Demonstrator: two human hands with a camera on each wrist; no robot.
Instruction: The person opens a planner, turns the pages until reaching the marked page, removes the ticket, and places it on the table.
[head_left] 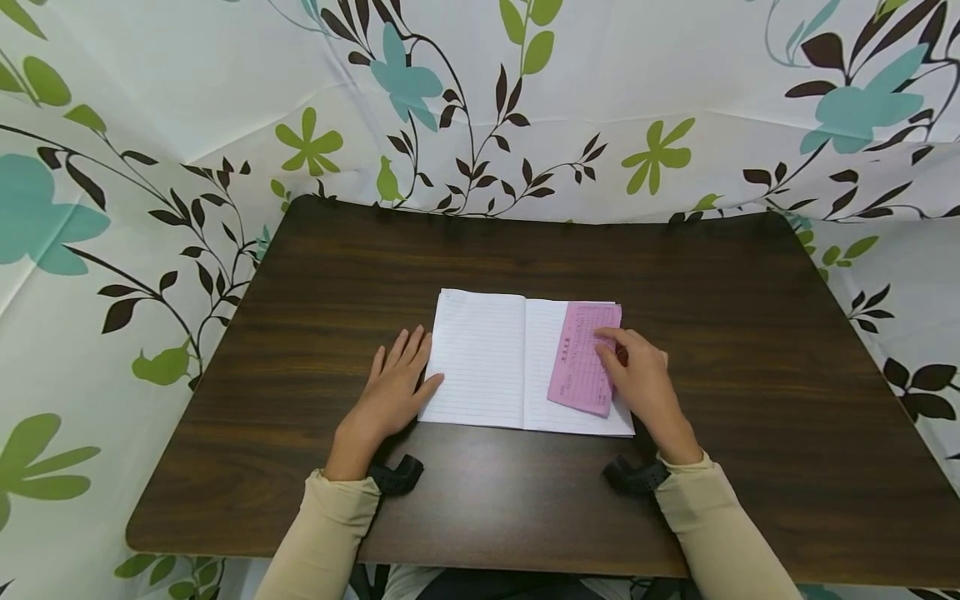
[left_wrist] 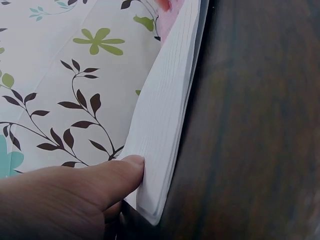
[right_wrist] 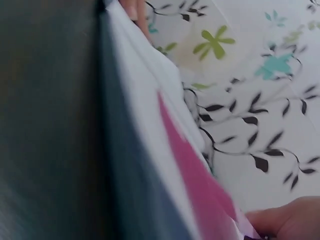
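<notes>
An open lined notebook [head_left: 480,367] lies on the dark wooden table. On its right page rests a pink printed slip [head_left: 581,358], tilted a little. My right hand [head_left: 643,379] pinches the slip's right edge between thumb and curled forefinger. The right wrist view shows the pink slip [right_wrist: 195,185] with a fingertip at its edge. At the notebook's left edge my left hand [head_left: 393,392] lies with fingers spread and straight. Its thumb [left_wrist: 122,177] touches the left page's edge in the left wrist view; its other fingers are mostly hidden there.
The wooden table [head_left: 750,375] extends round the notebook on all sides. A white cloth [head_left: 225,75] with leaf and flower prints hangs behind and beside it. Both wrists wear a black band with a camera mount [head_left: 397,475].
</notes>
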